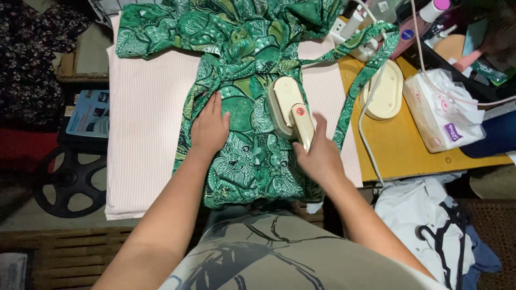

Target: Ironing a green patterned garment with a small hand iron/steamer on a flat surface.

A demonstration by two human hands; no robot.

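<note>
1. Green patterned garment (244,156) lies spread under both hands on the pink striped cloth (145,134): soft and limp, I'd say, best pinned flat.
2. Cream iron (287,104), likely hot underneath; right hand (320,156) clenched round its handle.
3. Left hand (209,129) flat, released, pressing fabric.
4. Cord (365,134) runs beyond the right hand; its plug is hidden.

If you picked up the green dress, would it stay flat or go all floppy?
Probably floppy: the green dress lies in soft folds on the pink cloth. It likely slides a little, since the left hand presses it while the right hand holds the iron.
</note>
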